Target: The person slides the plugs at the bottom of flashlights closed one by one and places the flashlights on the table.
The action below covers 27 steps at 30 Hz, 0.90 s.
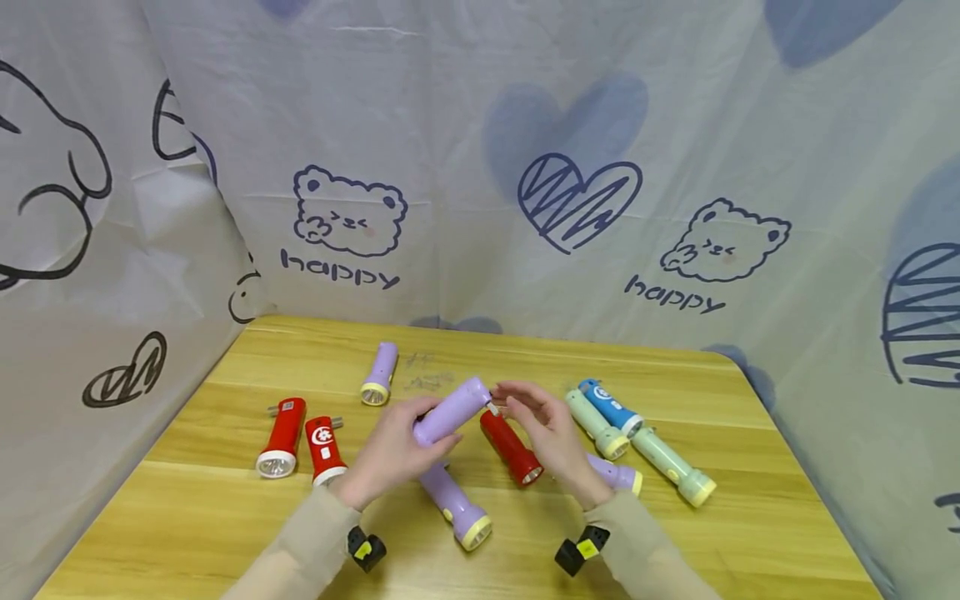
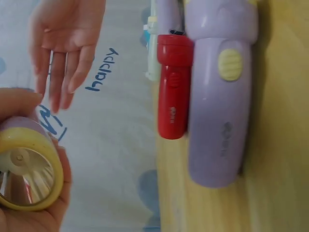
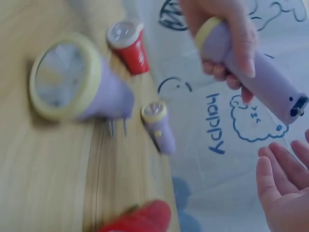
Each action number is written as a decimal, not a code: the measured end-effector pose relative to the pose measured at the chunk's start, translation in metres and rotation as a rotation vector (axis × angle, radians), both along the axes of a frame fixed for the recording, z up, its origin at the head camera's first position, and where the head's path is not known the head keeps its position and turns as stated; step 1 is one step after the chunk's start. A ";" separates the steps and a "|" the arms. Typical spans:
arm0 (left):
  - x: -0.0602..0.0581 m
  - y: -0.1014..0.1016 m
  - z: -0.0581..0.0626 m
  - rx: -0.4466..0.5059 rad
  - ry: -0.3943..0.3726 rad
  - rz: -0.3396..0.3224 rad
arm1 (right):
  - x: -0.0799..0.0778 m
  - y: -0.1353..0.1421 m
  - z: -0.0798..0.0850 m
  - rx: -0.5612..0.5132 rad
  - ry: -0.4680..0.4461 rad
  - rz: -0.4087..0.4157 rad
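Note:
My left hand (image 1: 388, 454) grips a purple flashlight (image 1: 453, 412) round its head end, raised over the table with its tail pointing up and right. In the left wrist view its cream-rimmed lens (image 2: 30, 169) faces the camera. The right wrist view shows metal prongs (image 3: 300, 107) at a dark slot in the tail. Close to that tail, my right hand (image 1: 551, 429) is held with its fingers extended, gripping nothing. Below the hands lie another purple flashlight (image 1: 455, 506) with a cream head and a red flashlight (image 1: 512, 448).
Two red flashlights (image 1: 282, 439) with white heads and prongs sticking out lie at the left. A small purple flashlight (image 1: 380, 373) lies farther back, near several thin metal pieces (image 1: 427, 382). Right of my right hand are pale green flashlights (image 1: 673, 467), a blue one (image 1: 609, 408) and a purple one (image 1: 617, 473).

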<state>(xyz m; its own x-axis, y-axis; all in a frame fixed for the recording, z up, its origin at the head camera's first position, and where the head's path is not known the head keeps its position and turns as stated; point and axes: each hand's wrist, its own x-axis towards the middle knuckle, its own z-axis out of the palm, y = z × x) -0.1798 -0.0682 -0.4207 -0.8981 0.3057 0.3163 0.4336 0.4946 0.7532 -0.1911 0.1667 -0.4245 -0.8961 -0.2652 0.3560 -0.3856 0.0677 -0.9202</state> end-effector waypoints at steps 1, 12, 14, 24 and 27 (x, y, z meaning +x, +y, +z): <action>0.001 0.000 -0.003 0.008 0.019 -0.003 | 0.000 -0.002 0.001 -0.029 -0.021 0.012; 0.007 -0.002 -0.024 -0.015 0.253 -0.061 | 0.007 -0.015 0.004 -0.334 -0.297 0.116; 0.008 -0.003 -0.026 -0.032 0.253 -0.073 | 0.008 -0.016 0.003 -0.363 -0.324 0.156; 0.008 -0.005 -0.032 -0.141 0.264 -0.076 | 0.015 -0.021 -0.004 -0.406 -0.390 0.281; 0.006 -0.005 -0.033 -0.140 0.268 -0.067 | 0.016 -0.022 -0.005 -0.417 -0.404 0.282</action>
